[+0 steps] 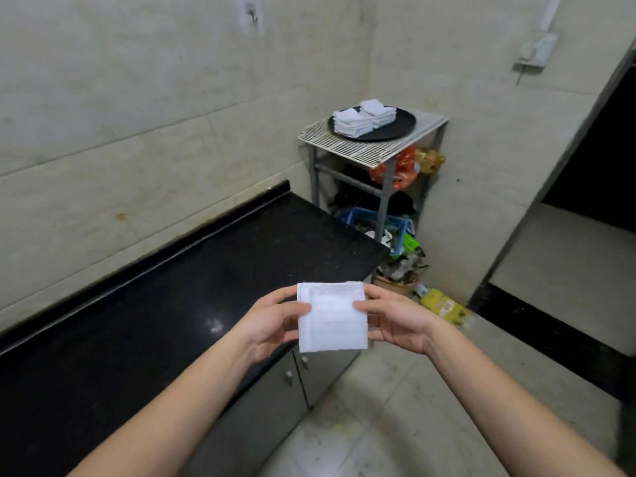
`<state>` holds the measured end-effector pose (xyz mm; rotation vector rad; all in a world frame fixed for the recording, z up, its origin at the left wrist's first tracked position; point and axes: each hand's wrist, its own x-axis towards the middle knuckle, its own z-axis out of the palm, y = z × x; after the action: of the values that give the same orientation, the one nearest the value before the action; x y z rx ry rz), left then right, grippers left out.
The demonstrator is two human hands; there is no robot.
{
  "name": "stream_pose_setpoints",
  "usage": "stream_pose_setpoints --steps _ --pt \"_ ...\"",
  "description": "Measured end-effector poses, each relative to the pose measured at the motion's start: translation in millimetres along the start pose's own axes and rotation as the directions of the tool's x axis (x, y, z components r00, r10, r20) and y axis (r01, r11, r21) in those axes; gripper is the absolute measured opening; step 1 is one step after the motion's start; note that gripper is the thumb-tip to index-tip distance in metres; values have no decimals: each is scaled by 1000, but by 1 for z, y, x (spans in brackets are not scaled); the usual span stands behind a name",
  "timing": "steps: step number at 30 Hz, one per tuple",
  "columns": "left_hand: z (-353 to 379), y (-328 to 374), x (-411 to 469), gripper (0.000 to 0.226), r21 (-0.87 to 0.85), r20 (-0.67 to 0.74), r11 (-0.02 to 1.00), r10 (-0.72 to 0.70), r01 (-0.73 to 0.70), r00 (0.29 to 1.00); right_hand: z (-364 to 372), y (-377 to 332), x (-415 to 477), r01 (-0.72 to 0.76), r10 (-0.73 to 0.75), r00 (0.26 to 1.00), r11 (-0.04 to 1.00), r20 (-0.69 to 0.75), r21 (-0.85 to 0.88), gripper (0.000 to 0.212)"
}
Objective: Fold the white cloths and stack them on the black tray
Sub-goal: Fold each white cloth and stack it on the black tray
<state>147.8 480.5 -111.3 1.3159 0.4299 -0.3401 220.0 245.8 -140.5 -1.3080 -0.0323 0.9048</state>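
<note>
A folded white cloth (332,316) hangs in the air in front of me, a small flat rectangle. My left hand (272,321) pinches its left edge with thumb on top. My right hand (392,318) pinches its right edge the same way. Farther back, the round black tray (401,127) sits on a white wire rack top. Two stacks of folded white cloths (364,117) lie side by side on the tray's left part.
A black stone counter (179,287) runs along the left wall, with grey cabinet doors (292,390) under it. The metal rack (383,187) stands in the corner over a blue basket (364,216) and floor clutter. A yellow packet (444,306) lies on the tiled floor. A dark doorway opens at right.
</note>
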Motion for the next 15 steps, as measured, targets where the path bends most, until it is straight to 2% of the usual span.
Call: stream_pose_setpoints --steps 4,8,15 --pt "36 12 39 40 31 6 999 18 -18 1000 -49 -16 10 23 -20 999 997 -41 80 42" --pt "56 29 87 38 50 3 997 52 -52 999 -84 -41 33 43 -37 997 996 -73 73 42" --pt "111 92 227 40 -39 54 993 110 -108 993 -185 -143 96 45 -43 987 999 -154 6 33"
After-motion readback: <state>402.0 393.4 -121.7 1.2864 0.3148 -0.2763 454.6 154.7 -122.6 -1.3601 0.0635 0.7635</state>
